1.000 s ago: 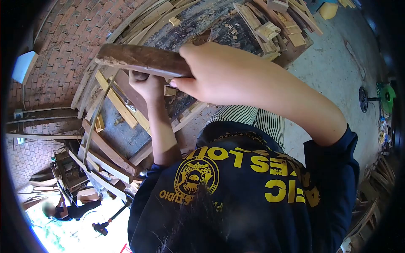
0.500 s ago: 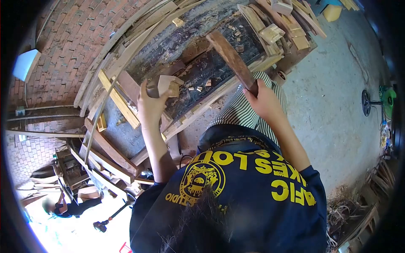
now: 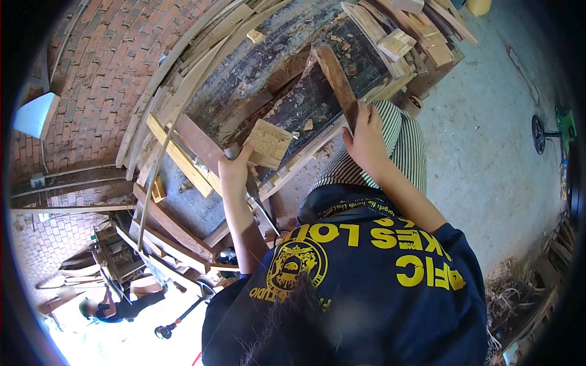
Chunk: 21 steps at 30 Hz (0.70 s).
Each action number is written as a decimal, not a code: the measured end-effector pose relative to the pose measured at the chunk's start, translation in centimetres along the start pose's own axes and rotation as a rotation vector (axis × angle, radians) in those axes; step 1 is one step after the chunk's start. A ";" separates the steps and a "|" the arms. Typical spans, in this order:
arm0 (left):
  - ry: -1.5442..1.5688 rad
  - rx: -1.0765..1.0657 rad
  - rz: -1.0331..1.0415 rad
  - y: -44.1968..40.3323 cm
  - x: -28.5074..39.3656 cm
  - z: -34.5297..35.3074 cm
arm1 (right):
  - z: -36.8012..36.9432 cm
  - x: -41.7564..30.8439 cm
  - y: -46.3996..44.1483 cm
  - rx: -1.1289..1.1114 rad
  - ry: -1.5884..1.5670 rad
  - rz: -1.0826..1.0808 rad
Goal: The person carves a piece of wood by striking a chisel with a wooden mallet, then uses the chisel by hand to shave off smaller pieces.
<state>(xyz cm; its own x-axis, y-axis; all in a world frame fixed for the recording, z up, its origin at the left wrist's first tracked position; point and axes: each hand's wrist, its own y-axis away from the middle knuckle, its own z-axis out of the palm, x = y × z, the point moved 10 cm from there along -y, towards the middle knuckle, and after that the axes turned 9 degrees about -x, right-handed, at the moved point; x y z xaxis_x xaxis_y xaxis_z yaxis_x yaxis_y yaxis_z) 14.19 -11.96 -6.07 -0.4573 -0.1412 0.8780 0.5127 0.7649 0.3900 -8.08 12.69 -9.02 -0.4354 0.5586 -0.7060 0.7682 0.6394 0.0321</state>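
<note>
My right hand (image 3: 368,137) is closed around the lower end of a flat, dark wooden stick (image 3: 336,79), which slants up and left over the bench. My left hand (image 3: 235,174) is closed around what looks like a chisel (image 3: 231,152); its rounded handle end sticks out above the fingers, and a thin metal blade shows below the wrist. A pale square wooden block (image 3: 270,144) lies at the fingertips of that hand, seemingly touched by them. Wood chips (image 3: 307,125) are scattered beside it on the dark bench top (image 3: 308,100).
Long boards (image 3: 174,104) line the bench's far side by the brick wall. A yellowish timber strip (image 3: 180,157) lies left of my left hand. Offcuts (image 3: 397,44) are stacked at the bench's right end. Another person (image 3: 125,306) is at lower left. A fan (image 3: 540,134) stands far right.
The wooden block has turned and now shows its broad face. My left hand has shifted lower and right, and the stick's tip has moved right.
</note>
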 end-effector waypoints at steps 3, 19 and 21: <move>-0.042 0.003 -0.006 -0.1 -0.1 0.2 | 0.7 -5.4 -0.6 0.029 0.222 -0.266; -0.597 0.281 0.499 4.5 6.3 0.4 | 11.5 -9.9 4.5 -0.566 0.048 -0.828; -0.592 0.265 0.502 4.4 6.4 1.3 | 10.0 -10.1 4.6 -0.457 -0.063 -0.817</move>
<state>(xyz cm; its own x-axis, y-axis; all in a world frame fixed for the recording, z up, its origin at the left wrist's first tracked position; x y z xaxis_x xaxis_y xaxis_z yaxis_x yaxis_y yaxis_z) 12.55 -8.69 0.92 -0.5648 0.5563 0.6096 0.6038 0.7821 -0.1543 4.53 4.67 -8.87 -0.7218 -0.1760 -0.6693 -0.0288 0.9739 -0.2250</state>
